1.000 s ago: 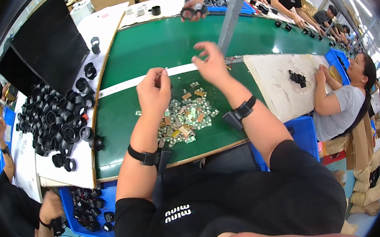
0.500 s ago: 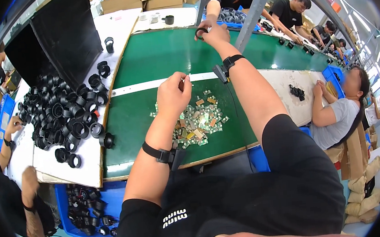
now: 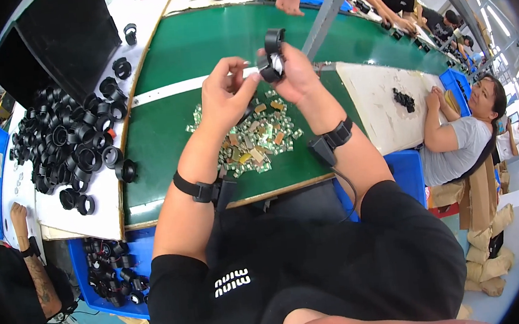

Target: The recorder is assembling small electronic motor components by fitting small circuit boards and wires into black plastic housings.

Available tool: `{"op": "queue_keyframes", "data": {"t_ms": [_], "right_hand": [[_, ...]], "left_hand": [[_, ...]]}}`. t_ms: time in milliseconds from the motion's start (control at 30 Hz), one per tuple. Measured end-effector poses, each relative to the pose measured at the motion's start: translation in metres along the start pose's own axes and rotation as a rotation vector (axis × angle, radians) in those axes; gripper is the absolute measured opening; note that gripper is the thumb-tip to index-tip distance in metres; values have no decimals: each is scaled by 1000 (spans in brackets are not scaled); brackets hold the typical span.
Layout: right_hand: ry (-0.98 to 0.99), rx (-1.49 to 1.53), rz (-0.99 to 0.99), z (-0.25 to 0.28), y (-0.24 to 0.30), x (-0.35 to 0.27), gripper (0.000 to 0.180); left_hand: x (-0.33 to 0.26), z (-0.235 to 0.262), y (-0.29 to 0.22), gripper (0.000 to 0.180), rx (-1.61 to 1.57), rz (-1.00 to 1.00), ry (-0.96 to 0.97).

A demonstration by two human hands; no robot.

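Above the green work surface, my right hand [image 3: 301, 78] grips a black ring-shaped plastic housing [image 3: 273, 40], with a second round black section and a pale inside facing my left hand. My left hand [image 3: 224, 94] is close beside it, fingers curled and thumb stretched toward the housing. Anything small in those fingers is too hidden to name. Beneath my hands lies a heap of small green circuit boards [image 3: 254, 141], some with tan or yellow pieces.
Many black ring housings [image 3: 78, 138] are piled on a white board at left, by a black panel [image 3: 70, 43]. A blue bin [image 3: 108, 305] of black parts sits below. A grey post [image 3: 327, 17] rises ahead. A co-worker's hand [image 3: 288, 0] hangs beyond; another person [image 3: 460, 126] sits at right.
My right hand has come back from the far side, near the co-worker's hand, bringing the black housing to my left hand. The co-worker's hand has drawn away. The whole view has shifted slightly.
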State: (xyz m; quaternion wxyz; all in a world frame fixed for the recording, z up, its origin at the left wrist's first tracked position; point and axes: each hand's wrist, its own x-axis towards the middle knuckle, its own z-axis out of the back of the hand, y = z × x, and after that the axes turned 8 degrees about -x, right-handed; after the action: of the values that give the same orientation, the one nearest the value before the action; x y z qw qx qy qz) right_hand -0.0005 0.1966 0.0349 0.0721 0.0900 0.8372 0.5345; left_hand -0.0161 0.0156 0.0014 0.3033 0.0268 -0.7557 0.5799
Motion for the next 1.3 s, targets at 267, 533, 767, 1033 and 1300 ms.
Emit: {"op": "queue_keyframes", "data": {"t_ms": [267, 533, 767, 1033, 1300], "right_hand": [[-4, 213, -49, 5, -28, -10, 18], [-37, 254, -58, 9, -30, -9, 18], [29, 557, -205, 21, -30, -1, 16], [-14, 625, -199, 30, -29, 6, 19], [8, 620, -206, 24, -33, 2, 20]], "left_hand": [[1, -6, 0, 11, 349, -245, 24], [-6, -14, 9, 12, -30, 105, 32], [-6, -12, 6, 12, -230, 90, 37], [-10, -15, 5, 18, -104, 88, 70], [-10, -16, 8, 19, -186, 128, 32]]}}
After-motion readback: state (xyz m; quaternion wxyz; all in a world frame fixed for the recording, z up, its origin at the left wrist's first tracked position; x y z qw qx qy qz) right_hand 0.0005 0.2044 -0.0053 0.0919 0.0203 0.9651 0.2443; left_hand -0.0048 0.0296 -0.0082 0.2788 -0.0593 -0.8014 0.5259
